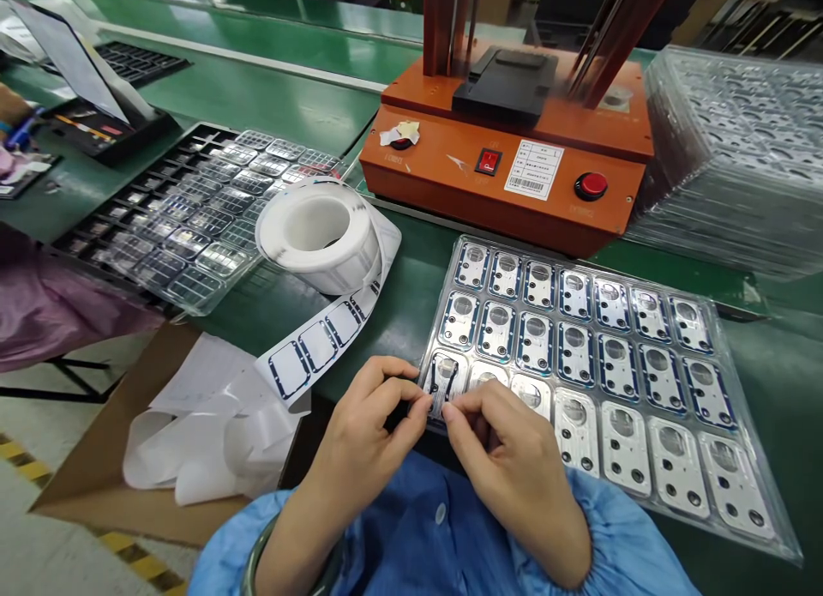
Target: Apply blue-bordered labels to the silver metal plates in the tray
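Blue-bordered label (443, 383) pinched between left hand (368, 429) and right hand (514, 467), lower middle of the frame

Both hands closed in fingertip grips, label held at the near-left corner of rows of metal plates (575, 429) in a clear plastic tray (759, 493); just upper left, a white label roll (318, 236) trailing its strip; lower left, loose backing paper (212, 433) in a cardboard box (83, 493).

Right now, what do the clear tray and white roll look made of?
The tray looks like thin clear plastic, glossy, with glare along its edges. The roll looks like matte white paper or film; the look leaves that open.
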`<state>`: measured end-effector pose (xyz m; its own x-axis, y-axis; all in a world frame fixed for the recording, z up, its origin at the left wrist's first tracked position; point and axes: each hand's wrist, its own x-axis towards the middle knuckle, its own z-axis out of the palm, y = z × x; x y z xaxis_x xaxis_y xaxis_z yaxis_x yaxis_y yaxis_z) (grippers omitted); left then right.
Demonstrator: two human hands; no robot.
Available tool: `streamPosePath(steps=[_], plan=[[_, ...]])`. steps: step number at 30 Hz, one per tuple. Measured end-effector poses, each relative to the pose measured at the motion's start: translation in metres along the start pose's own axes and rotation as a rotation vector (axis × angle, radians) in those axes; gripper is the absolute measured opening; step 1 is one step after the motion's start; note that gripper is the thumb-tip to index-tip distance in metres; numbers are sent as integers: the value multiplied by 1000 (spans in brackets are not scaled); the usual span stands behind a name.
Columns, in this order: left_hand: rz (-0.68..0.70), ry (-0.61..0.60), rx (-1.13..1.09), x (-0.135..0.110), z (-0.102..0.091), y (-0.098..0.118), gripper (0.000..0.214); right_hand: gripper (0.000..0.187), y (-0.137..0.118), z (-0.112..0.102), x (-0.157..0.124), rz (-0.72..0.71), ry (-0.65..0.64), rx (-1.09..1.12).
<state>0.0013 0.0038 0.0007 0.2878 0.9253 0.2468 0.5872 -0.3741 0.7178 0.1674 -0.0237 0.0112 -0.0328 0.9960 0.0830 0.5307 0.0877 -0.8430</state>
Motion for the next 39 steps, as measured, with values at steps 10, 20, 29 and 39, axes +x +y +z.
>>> streamPosePath(steps=[10,20,29,39], plan=[[13,30,-9,-1,2,-2,7,18,-1,-1,0,-5,4,-16],[81,42,31,0,3,-4,8,17,-2,-4,0,-14,-48,-40],[61,56,31,-3,6,-7,7,17,0,-13,3,-101,-64,-127],[64,60,18,-3,8,-7,7,17,3,-13,3,-115,-57,-155]])
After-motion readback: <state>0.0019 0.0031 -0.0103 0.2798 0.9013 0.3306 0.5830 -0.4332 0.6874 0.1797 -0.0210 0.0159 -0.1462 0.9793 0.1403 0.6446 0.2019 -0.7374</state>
